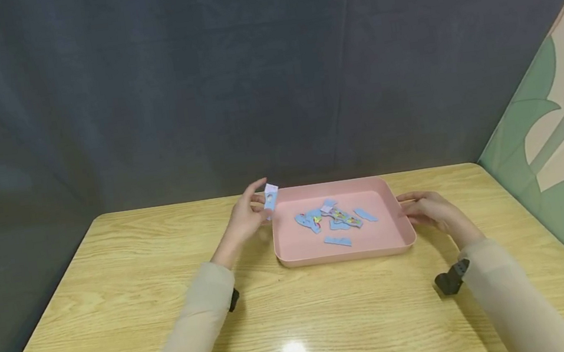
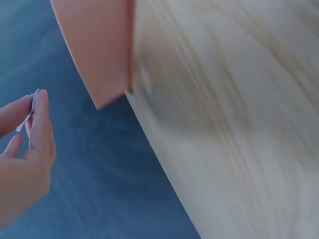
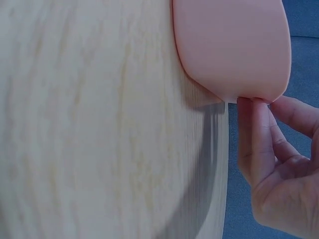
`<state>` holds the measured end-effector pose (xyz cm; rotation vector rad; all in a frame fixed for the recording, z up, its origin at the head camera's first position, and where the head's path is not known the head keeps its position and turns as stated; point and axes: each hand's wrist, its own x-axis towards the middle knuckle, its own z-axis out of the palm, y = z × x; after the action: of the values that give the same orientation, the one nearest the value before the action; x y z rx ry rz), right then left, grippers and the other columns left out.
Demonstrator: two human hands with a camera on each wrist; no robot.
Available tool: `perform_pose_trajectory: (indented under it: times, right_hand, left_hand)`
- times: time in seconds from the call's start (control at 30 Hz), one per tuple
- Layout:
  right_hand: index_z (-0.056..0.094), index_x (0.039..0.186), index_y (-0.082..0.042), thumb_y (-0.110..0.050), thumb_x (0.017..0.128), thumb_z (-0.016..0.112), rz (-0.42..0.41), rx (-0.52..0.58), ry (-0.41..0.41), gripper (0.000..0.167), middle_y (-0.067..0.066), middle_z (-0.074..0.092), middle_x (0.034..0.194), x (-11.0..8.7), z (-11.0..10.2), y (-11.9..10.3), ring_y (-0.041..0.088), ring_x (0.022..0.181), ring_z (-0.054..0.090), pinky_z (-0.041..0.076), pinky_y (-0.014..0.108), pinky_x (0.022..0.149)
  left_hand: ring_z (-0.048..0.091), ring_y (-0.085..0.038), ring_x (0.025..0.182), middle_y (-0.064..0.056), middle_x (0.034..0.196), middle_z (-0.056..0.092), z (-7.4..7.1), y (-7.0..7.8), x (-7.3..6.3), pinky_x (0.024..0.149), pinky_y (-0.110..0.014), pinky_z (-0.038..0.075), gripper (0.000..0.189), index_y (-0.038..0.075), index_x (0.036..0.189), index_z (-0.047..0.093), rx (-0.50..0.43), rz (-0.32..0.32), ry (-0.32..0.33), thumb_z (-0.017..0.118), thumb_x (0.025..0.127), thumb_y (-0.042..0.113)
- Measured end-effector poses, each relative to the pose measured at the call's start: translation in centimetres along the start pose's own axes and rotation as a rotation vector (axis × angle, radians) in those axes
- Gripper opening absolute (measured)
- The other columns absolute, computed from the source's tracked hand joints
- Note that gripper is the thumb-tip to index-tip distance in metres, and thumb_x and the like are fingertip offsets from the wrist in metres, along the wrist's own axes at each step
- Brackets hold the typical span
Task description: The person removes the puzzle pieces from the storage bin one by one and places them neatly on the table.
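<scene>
While the left hand pinches a blue-and-lilac strip: pink tray lot

Item 1: strip, one, small picture on its face; held between thumb and fingers at the tray's upper left rim, mid-frame.
Item 2: pink tray, right of centre on a wood-grain table; right hand touches its right end with fingertips, though whether they pinch the rim cannot be told.
Item 3: blue cutouts, overlapping mid-tray, loose ones right and below.
Handling: light pinch by the edges advisable, printed face uncovered, tray steadied.
Marks: coloured prints, too small to make out; no brand or lettering legible.
</scene>
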<state>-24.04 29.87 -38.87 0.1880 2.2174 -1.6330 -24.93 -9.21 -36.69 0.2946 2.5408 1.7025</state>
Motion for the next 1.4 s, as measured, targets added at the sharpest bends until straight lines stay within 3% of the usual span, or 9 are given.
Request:
perform_pose_trajectory:
  times: [0.3, 0.57, 0.83, 1.13, 1.4]
  right_hand:
    - [0.026, 0.143, 0.013, -0.006, 0.093, 0.057, -0.001, 0.017, -0.005, 0.062, -0.014, 0.064, 0.082, 0.0, -0.1, -0.1, -0.003, 0.073, 0.063, 0.056, 0.013, 0.070]
    - [0.027, 0.142, 0.013, -0.005, 0.092, 0.058, 0.012, 0.018, 0.007, 0.062, -0.013, 0.064, 0.081, -0.1, 0.0, -0.3, -0.003, 0.071, 0.063, 0.056, 0.013, 0.069]
    - [0.027, 0.142, 0.013, -0.005, 0.092, 0.057, 0.001, 0.011, 0.006, 0.061, -0.013, 0.063, 0.082, -0.1, 0.0, -0.1, -0.003, 0.072, 0.063, 0.056, 0.013, 0.070]
    - [0.027, 0.143, 0.012, -0.005, 0.092, 0.058, 0.024, 0.014, 0.009, 0.062, -0.014, 0.063, 0.081, -0.3, 0.2, -0.2, -0.003, 0.072, 0.063, 0.056, 0.013, 0.071]
    - [0.028, 0.143, 0.011, -0.005, 0.092, 0.058, 0.034, 0.004, 0.022, 0.061, -0.014, 0.062, 0.081, -0.3, 0.2, -0.5, -0.003, 0.073, 0.061, 0.056, 0.013, 0.070]
  left_hand:
    - [0.058, -0.016, 0.083, -0.019, 0.116, 0.052, -2.4, -2.0, -0.5, 0.082, -0.035, 0.058, 0.063, 0.014, 0.146, 0.035, 0.011, -0.097, 0.032, 0.058, 0.089, -0.002]
    - [0.059, -0.018, 0.087, -0.018, 0.110, 0.054, -3.6, -3.5, -0.8, 0.092, -0.042, 0.056, 0.055, 0.006, 0.146, 0.034, 0.003, -0.154, 0.060, 0.053, 0.094, 0.000]
    - [0.053, -0.014, 0.082, -0.007, 0.099, 0.050, -4.0, -4.6, -0.7, 0.088, -0.035, 0.056, 0.059, 0.004, 0.146, 0.033, -0.034, -0.238, 0.054, 0.052, 0.092, -0.007]
    - [0.047, -0.010, 0.073, -0.005, 0.089, 0.047, -4.2, -5.2, -0.4, 0.070, -0.021, 0.051, 0.063, 0.002, 0.146, 0.032, -0.067, -0.297, 0.034, 0.051, 0.088, -0.012]
    - [0.052, -0.012, 0.077, -0.003, 0.089, 0.048, -4.2, -5.4, -0.3, 0.079, -0.028, 0.056, 0.063, 0.000, 0.147, 0.032, -0.080, -0.326, 0.025, 0.053, 0.088, -0.011]
